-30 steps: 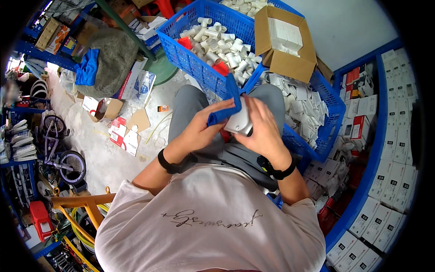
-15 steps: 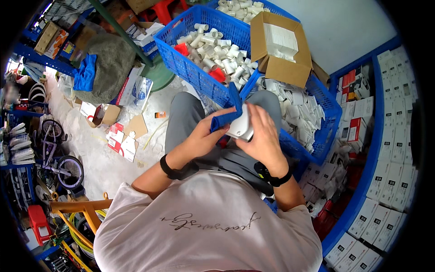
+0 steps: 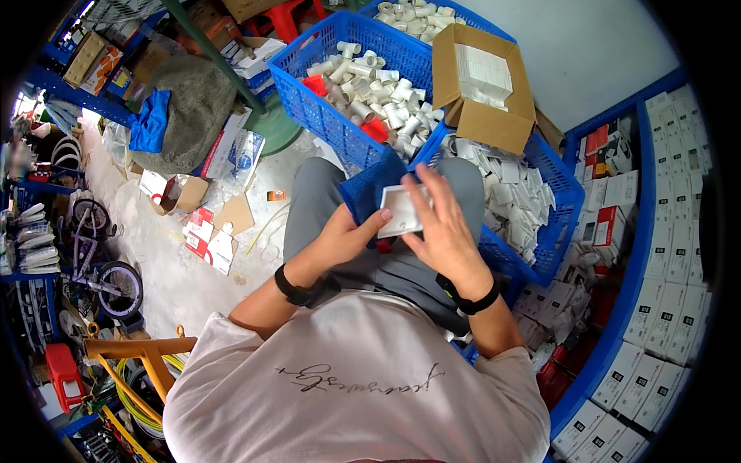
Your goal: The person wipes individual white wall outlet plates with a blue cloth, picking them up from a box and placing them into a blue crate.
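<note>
Over my lap, my left hand (image 3: 345,238) grips a white square plastic box (image 3: 398,208), its thumb on the near left edge. The box's hollow side faces up. A blue cloth (image 3: 369,184) is bunched behind and left of the box, in the same hand. My right hand (image 3: 449,235) is at the box's right side with its fingers apart, some reaching over the rim. Whether its thumb touches the near corner is hard to tell. The left fingers beneath the cloth are hidden.
Beyond my knees a blue crate (image 3: 305,104) holds white pipe fittings. To its right, another blue crate (image 3: 567,197) holds flat white pieces, with an open cardboard box (image 3: 494,127) above it. Shelves of small white boxes (image 3: 644,309) line the right. Flattened cartons (image 3: 208,245) lie on the floor left.
The white box has turned so its hollow side shows. The blue cloth has spread out behind it. My right hand has loosened from the box, its fingers lifting apart.
</note>
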A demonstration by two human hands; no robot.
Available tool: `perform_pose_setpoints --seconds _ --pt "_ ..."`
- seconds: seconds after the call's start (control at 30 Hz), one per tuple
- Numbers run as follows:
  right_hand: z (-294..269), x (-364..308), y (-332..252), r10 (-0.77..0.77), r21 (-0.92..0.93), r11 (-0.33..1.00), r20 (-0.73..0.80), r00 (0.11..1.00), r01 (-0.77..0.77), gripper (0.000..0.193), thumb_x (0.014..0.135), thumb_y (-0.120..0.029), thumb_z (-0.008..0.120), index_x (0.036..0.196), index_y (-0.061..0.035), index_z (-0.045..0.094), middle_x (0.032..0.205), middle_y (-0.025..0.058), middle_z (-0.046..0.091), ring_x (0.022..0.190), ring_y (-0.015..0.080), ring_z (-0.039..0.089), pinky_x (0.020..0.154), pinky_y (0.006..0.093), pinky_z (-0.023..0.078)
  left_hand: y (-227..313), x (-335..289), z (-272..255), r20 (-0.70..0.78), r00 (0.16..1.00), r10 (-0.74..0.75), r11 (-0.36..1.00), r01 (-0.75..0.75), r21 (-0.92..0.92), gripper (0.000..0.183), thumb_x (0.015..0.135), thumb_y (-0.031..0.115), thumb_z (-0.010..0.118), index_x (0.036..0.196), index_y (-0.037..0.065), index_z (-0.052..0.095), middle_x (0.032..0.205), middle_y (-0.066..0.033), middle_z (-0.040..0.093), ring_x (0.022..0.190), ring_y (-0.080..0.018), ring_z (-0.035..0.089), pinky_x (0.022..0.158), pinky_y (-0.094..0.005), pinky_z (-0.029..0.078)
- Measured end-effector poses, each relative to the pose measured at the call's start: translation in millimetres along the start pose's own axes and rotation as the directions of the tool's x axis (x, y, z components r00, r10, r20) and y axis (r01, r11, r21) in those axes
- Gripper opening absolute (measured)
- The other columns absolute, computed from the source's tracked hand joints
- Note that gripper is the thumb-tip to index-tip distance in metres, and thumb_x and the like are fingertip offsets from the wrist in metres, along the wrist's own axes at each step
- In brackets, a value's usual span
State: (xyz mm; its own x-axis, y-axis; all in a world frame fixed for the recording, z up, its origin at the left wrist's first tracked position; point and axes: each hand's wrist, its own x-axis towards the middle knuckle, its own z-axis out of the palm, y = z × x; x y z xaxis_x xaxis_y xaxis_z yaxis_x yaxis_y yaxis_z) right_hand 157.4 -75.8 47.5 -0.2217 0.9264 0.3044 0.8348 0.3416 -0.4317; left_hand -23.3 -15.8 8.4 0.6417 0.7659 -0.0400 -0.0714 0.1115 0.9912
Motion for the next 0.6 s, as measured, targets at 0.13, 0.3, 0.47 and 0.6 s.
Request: perform_pose_setpoints --seconds 0.13,0.3,0.47,0.6 --pt "2 0 4 0.210 0.184 0.965 -0.110 0.972 -0.187 0.090 0.067 -0.005 0.074 0.138 0.0058 0.019 0.135 0.0284 0.032 0.125 0.0426 0.035 0.103 0.0416 0.033 0 -1 0 -0.089 0.996 0.022 0.984 -0.037 -0.172 0.038 0.091 0.011 0.056 0.125 -0.001 0.044 0.115 -0.0057 0.056 0.105 -0.0111 0.052 0.089 -0.0273 0.044" --pt "14 -12 3 0.283 0.381 0.884 0.022 0.959 -0.270 0.106 0.066 -0.018 0.080 0.140 0.0065 0.009 0.134 0.0313 0.034 0.121 0.0422 0.042 0.099 0.0409 0.037 -12 -6 5 -0.113 0.991 0.071 0.987 -0.086 -0.135 0.037 0.090 0.009 0.057 0.123 -0.001 0.046 0.112 -0.0044 0.056 0.100 -0.0103 0.052 0.086 -0.0267 0.044" --pt "17 -7 -10 0.368 0.502 0.803 0.005 0.930 -0.320 0.116 0.058 -0.027 0.086 0.138 0.0071 0.009 0.125 0.0283 0.044 0.117 0.0363 0.048 0.097 0.0383 0.039 -5 -13 11 -0.048 0.997 0.059 0.994 -0.063 -0.085 0.035 0.091 0.011 0.054 0.124 0.000 0.047 0.108 -0.0021 0.056 0.095 -0.0095 0.051 0.084 -0.0257 0.044" --pt "14 -4 -2 0.336 0.398 0.869 -0.037 0.941 -0.294 0.103 0.056 -0.024 0.083 0.134 0.0075 0.023 0.121 0.0282 0.047 0.112 0.0374 0.050 0.095 0.0397 0.041 4 -11 7 -0.028 0.999 0.029 0.976 -0.035 -0.214 0.036 0.095 0.013 0.047 0.128 0.000 0.044 0.117 -0.0038 0.054 0.105 -0.0115 0.049 0.091 -0.0278 0.041"
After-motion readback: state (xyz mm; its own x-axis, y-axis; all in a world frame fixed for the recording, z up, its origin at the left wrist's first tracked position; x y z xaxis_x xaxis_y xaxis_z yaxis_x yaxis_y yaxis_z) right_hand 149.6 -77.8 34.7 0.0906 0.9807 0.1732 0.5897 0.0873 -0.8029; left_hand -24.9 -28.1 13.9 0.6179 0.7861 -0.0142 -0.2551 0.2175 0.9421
